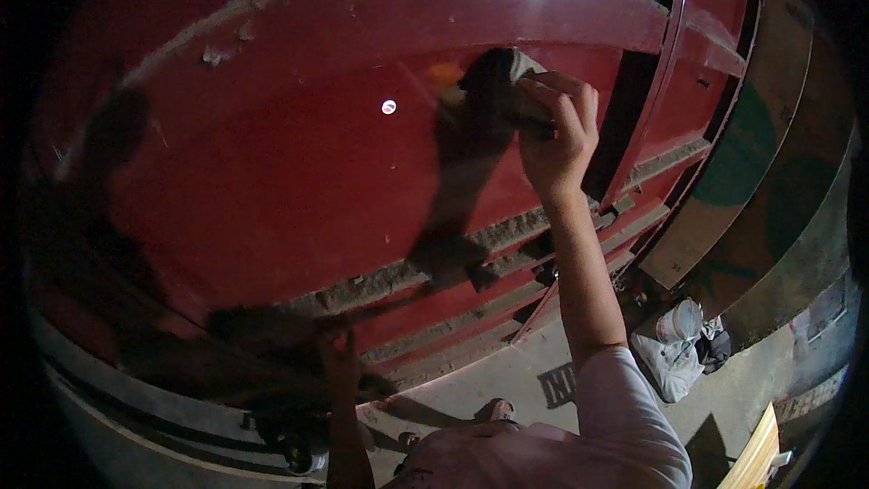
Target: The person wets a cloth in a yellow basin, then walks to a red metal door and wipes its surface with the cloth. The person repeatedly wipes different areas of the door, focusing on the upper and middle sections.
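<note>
A large red metal panel (pixel 305 170) with dust-covered ledges fills the space before me. My right hand (pixel 560 112) is raised to its upper right part. Its fingers are closed on a pale folded pad (pixel 526 64), perhaps cloth or abrasive paper, held against or very near the red surface. A dark shape beside the pad merges with the arm's shadow. Just left of it, an orange patch (pixel 445 75) shows on the panel. Low and in deep shade, my left hand (pixel 338 350) is by the lower dusty ledge (pixel 366 288); whether it touches or holds anything is hidden.
Brown and green painted boards (pixel 740 149) stand along the right. A white bucket (pixel 680 320), a white plastic bag (pixel 672 370) and a dark bag (pixel 714 350) are on the concrete floor (pixel 482 377). A wooden board (pixel 755 448) juts in at lower right.
</note>
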`<move>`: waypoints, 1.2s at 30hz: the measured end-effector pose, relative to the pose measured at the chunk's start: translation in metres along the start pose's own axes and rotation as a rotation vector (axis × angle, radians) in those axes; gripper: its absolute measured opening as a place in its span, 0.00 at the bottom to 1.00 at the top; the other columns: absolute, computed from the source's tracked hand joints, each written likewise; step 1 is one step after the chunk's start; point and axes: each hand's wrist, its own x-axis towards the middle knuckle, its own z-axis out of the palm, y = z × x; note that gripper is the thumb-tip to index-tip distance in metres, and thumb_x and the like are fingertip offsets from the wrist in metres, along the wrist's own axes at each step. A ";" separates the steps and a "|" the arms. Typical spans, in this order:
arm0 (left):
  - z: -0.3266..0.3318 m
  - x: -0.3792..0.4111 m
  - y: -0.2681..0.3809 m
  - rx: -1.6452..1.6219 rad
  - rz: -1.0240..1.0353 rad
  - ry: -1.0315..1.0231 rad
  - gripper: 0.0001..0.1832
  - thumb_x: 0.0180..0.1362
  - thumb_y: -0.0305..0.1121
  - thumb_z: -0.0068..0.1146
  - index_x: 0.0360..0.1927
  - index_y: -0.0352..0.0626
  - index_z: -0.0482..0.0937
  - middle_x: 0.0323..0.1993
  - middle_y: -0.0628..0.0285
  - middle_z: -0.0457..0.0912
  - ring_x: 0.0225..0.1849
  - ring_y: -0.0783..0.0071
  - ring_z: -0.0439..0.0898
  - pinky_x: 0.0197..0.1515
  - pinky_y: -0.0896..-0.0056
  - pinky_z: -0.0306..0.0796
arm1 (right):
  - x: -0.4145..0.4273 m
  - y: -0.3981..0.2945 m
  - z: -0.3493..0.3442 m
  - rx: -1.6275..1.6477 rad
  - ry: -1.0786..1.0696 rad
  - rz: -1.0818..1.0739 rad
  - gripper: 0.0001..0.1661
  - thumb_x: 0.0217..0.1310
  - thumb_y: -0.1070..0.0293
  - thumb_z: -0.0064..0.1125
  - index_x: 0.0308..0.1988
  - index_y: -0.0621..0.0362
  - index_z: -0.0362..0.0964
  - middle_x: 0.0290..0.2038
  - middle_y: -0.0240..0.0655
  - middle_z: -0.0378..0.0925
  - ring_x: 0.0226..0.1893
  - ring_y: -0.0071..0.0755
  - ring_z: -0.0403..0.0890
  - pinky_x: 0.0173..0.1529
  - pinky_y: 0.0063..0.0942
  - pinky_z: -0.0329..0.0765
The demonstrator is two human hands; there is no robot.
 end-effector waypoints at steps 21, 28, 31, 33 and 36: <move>-0.007 0.006 -0.012 0.039 -0.004 0.021 0.24 0.65 0.39 0.65 0.59 0.37 0.72 0.58 0.53 0.73 0.60 0.63 0.70 0.66 0.61 0.64 | -0.020 0.022 -0.001 0.757 0.193 0.805 0.16 0.70 0.69 0.54 0.54 0.64 0.72 0.48 0.31 0.77 0.47 0.25 0.77 0.49 0.26 0.75; -0.004 0.009 -0.001 0.025 0.054 -0.109 0.28 0.63 0.41 0.67 0.60 0.37 0.70 0.59 0.52 0.72 0.61 0.61 0.69 0.67 0.60 0.63 | -0.030 -0.033 0.032 0.793 0.128 0.761 0.30 0.57 0.81 0.52 0.60 0.68 0.63 0.51 0.38 0.74 0.52 0.30 0.74 0.60 0.28 0.69; -0.001 -0.003 0.025 0.053 -0.021 -0.044 0.28 0.64 0.42 0.66 0.59 0.37 0.69 0.59 0.52 0.72 0.61 0.60 0.69 0.67 0.59 0.62 | -0.013 -0.070 0.029 0.802 0.074 0.743 0.24 0.55 0.81 0.53 0.54 0.68 0.64 0.44 0.37 0.77 0.44 0.26 0.75 0.51 0.25 0.73; -0.005 -0.001 0.011 0.256 0.018 -0.008 0.26 0.64 0.41 0.65 0.58 0.37 0.70 0.58 0.51 0.72 0.60 0.59 0.70 0.67 0.59 0.62 | -0.007 -0.083 0.035 0.775 0.085 0.660 0.21 0.53 0.80 0.54 0.49 0.68 0.64 0.38 0.38 0.78 0.40 0.22 0.74 0.46 0.23 0.74; -0.012 0.002 0.000 0.318 0.057 -0.029 0.26 0.65 0.41 0.64 0.58 0.36 0.69 0.58 0.50 0.72 0.59 0.57 0.70 0.66 0.58 0.63 | -0.006 -0.081 0.039 0.840 0.002 0.697 0.22 0.52 0.79 0.55 0.50 0.69 0.64 0.39 0.38 0.77 0.41 0.24 0.74 0.48 0.25 0.74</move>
